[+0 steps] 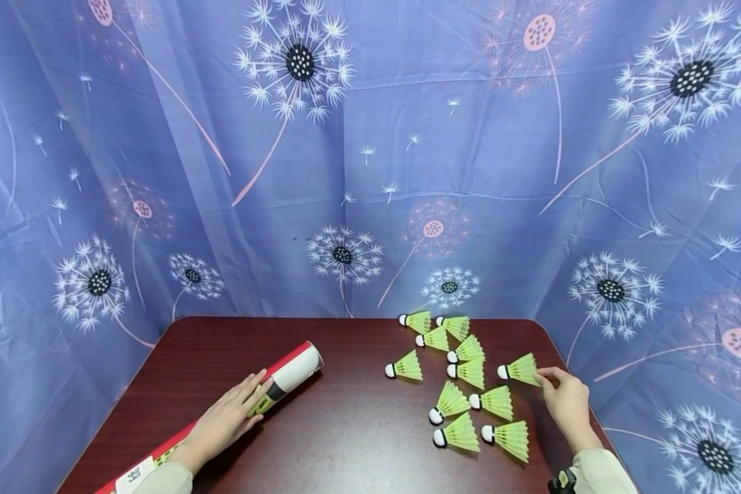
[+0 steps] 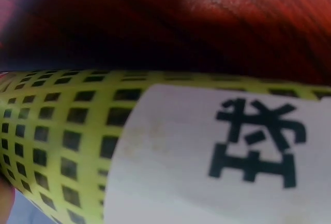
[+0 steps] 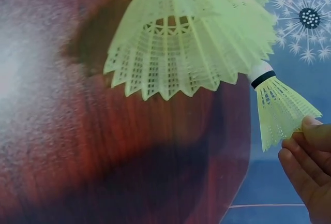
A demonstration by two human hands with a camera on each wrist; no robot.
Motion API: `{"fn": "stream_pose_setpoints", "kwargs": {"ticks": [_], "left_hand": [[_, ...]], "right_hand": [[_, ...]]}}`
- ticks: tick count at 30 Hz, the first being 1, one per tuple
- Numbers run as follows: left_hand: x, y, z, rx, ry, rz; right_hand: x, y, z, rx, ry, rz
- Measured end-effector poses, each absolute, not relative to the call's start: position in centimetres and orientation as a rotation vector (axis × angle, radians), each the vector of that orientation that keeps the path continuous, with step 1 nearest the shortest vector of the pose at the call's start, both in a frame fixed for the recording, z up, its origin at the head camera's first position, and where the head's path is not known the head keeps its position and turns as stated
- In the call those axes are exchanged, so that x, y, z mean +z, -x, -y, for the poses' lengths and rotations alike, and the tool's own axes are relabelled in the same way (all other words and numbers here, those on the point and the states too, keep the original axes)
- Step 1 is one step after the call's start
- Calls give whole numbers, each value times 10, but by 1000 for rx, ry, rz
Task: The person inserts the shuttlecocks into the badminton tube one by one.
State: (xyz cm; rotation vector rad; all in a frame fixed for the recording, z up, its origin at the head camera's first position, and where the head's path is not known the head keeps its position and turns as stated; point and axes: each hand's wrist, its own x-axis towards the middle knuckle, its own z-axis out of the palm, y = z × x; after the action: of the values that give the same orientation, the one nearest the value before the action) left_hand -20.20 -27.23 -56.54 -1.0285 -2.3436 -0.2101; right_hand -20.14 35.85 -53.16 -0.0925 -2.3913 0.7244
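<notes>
Left hand (image 1: pixel 225 415) extended, I'm resting it on the shuttlecock tube (image 1: pixel 293 369); my right hand (image 1: pixel 566 406) is pinching the rightmost yellow-green shuttlecock (image 1: pixel 521 370) by its skirt at the worktop (image 1: pixel 352 432), seemingly picking it up, next needing a gentle lift

From here I see my left grip (image 1: pixel 230 413) lying palm-down, fingers extended, and my right grip (image 1: pixel 566 403) pinching, thumb against fingers.
</notes>
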Motion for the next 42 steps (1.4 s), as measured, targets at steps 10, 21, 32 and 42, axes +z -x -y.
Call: {"fn": "stream_pose_setpoints", "kwargs": {"ticks": [10,21,32,42], "left_hand": [[-556,200,270,-220,1085,2353],[-543,201,262,-202,1118,2363],[-535,198,256,-190,1142,2358],[-529,193,250,-205,1156,2387]], "right_hand": [[-519,208,-350,734,75,2364],[-500,215,-334,801,20,2322],[-489,219,-309,855,-50,2277],[-477,223,-287,921,-44,2292]]}}
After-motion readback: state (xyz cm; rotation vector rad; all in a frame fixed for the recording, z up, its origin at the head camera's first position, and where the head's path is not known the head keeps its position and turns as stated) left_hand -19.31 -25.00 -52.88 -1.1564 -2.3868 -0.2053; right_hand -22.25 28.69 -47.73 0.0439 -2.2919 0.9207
